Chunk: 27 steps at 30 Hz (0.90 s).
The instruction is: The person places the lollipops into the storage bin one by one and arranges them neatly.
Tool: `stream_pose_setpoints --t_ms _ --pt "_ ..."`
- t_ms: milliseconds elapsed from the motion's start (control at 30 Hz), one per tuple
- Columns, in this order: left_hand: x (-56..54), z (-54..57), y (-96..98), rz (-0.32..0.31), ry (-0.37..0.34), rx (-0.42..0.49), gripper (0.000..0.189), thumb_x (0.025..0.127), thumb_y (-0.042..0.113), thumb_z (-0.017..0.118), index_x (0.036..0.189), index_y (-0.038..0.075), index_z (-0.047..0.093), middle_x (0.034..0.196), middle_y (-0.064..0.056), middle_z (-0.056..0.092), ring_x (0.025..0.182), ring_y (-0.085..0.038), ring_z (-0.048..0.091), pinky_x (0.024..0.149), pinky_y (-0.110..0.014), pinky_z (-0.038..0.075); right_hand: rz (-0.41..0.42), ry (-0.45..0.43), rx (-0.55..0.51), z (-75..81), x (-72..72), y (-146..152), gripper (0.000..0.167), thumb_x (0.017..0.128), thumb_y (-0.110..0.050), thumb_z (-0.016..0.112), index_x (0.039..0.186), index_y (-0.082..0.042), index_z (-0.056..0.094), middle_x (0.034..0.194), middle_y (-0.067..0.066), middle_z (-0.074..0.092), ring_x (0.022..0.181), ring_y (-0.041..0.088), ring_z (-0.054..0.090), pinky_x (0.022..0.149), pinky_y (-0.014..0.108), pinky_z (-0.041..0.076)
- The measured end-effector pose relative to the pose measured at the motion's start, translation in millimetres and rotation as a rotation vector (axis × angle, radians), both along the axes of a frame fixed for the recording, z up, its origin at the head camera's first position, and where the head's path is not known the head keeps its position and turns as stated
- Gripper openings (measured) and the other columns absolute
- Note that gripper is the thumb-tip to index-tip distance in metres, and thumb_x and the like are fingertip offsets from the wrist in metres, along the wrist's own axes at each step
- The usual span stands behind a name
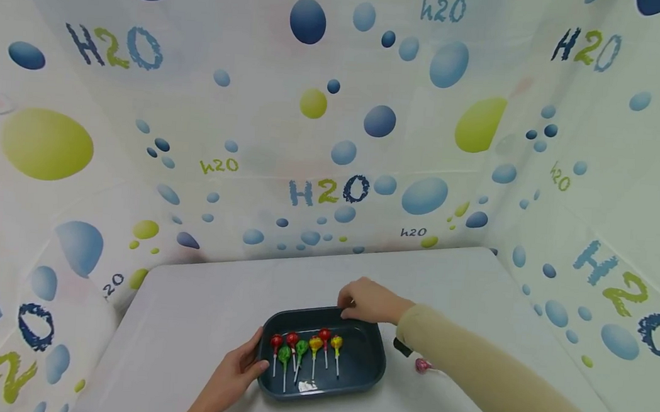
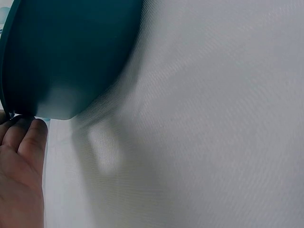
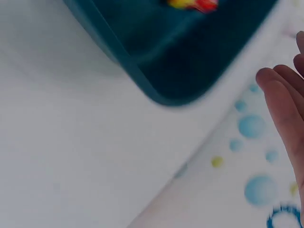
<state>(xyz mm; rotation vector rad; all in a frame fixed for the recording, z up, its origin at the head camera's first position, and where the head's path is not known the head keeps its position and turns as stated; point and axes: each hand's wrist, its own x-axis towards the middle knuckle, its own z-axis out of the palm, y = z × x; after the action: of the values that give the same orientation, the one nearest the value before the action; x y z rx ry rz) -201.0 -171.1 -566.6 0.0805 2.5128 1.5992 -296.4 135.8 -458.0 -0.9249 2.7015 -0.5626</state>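
Observation:
A dark blue-grey tray [image 1: 357,359] sits on the white table in the head view. Several lollipops lie in its left and middle part, with red [image 1: 277,341], green [image 1: 284,354] and yellow [image 1: 337,342] wrappers and white sticks. My left hand [image 1: 236,370] grips the tray's left side, thumb at the rim and fingers along the outer wall. Over the far rim, right of the middle, hovers my right hand [image 1: 368,300], its fingers bent downward. The right wrist view shows those fingers [image 3: 281,102] loosely extended, apart from the tray, holding nothing.
A pink-wrapped lollipop [image 1: 422,365] lies on the table right of the tray, its stick partly behind my right forearm. The white table [image 1: 199,311] reaches back to a patterned curtain [image 1: 267,114] printed with blue and green drops, which also hangs at both sides.

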Motion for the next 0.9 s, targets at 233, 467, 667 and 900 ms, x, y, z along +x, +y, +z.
stream_pose_setpoints --t_ms 233,467,667,900 --pt "3.1 -0.4 -0.4 -0.004 -0.001 -0.014 0.073 0.095 0.008 0.07 0.158 0.002 0.033 0.163 -0.019 0.034 0.148 -0.037 0.041 0.112 -0.038 0.047 -0.165 0.102 -0.234 24.3 5.2 71 0.02 0.096 -0.014 0.071 0.114 -0.006 0.077 0.109 0.009 0.078 0.096 0.02 0.074 0.087 0.036 0.066" --pt "4.9 -0.6 -0.7 -0.002 -0.007 -0.021 0.073 0.096 0.008 0.07 0.158 0.001 0.033 0.164 -0.018 0.033 0.149 -0.035 0.039 0.113 -0.037 0.047 -0.388 0.251 -0.332 30.0 6.4 155 0.023 0.097 -0.01 0.07 0.117 0.0 0.075 0.111 0.019 0.077 0.101 0.034 0.075 0.088 0.047 0.066" --pt "1.8 -1.7 -1.1 -0.001 -0.008 -0.032 0.073 0.096 0.007 0.069 0.159 0.003 0.032 0.164 -0.017 0.033 0.149 -0.034 0.039 0.113 -0.037 0.046 -0.444 0.288 -0.335 27.4 13.5 184 0.022 0.097 -0.008 0.069 0.116 -0.001 0.076 0.112 0.02 0.076 0.102 0.037 0.075 0.089 0.05 0.064" --pt "-4.2 -0.9 -0.4 -0.005 0.007 -0.045 0.073 0.097 0.007 0.068 0.159 0.005 0.032 0.165 -0.015 0.033 0.15 -0.032 0.037 0.115 -0.038 0.043 -0.185 0.193 -0.169 -29.0 35.4 173 0.022 0.094 -0.004 0.071 0.115 -0.006 0.077 0.113 0.011 0.078 0.103 0.028 0.075 0.089 0.041 0.065"
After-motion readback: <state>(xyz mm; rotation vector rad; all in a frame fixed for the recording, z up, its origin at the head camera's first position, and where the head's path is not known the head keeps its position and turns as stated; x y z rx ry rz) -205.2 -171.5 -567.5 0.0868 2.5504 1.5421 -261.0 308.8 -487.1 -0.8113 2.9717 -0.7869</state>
